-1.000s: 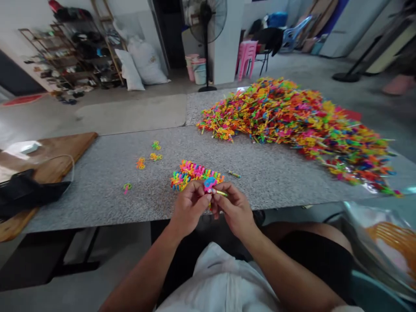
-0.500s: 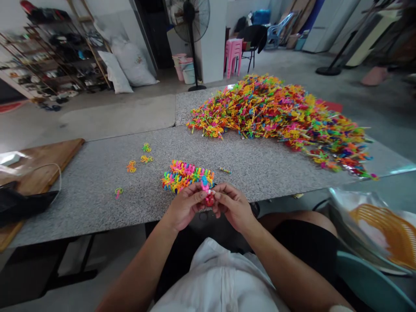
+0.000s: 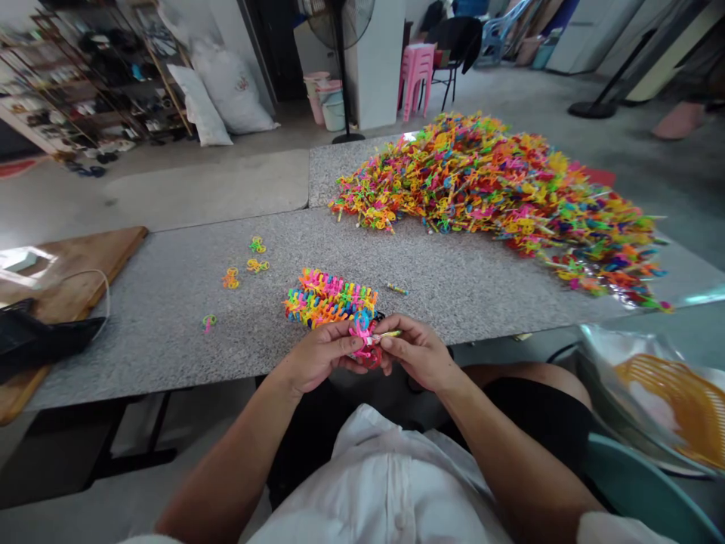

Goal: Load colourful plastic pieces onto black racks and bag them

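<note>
A grey speckled table [image 3: 170, 302] was spread across the middle of the frame, with a large heap of bright plastic pieces [image 3: 498, 196] piled at its upper right and a wooden board [image 3: 84, 264] laid at its left edge. A small stack of sorted pieces [image 3: 328, 297] was set near the table's front edge at centre, with a few loose pieces [image 3: 249, 264] scattered to its upper left. Just below the stack, a small pink and red toy piece [image 3: 365, 344] was pinched between the fingers of the left hand [image 3: 320, 359] and the right hand [image 3: 416, 351], both closed on it at the table's front edge.

Speckled stone table [image 3: 481, 291] (matt), plastic pieces [image 3: 498, 189]
</note>
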{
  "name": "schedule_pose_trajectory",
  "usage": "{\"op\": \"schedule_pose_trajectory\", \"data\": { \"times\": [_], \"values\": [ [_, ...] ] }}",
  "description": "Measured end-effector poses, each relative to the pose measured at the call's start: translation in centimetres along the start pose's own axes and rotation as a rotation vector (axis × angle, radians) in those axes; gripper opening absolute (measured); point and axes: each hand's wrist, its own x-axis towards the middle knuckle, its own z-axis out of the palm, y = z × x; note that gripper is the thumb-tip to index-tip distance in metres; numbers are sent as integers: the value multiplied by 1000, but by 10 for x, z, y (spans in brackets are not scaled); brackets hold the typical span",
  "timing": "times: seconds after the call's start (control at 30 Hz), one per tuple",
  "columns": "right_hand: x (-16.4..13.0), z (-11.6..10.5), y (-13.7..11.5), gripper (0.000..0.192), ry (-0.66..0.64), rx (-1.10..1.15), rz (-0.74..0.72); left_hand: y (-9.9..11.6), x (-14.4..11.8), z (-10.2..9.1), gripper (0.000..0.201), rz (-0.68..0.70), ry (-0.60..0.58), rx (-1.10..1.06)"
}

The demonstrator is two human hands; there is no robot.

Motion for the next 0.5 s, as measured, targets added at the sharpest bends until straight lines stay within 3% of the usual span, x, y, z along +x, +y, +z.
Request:
{"op": "schedule_pose_trajectory", "data": {
  "times": [0.27,0.4,0.5],
  "values": [
    [-14,-3,-26,24,-95,-410,-105,-1,-9,7,36,34,8,204],
    [-15,-11,-28,17,-122,-769,-202,-7,-9,7,27,87,143,404],
    [-15,-19,-23,19,-116,-906,-254,-4,-7,10,24,126,212,546]
  ]
}}
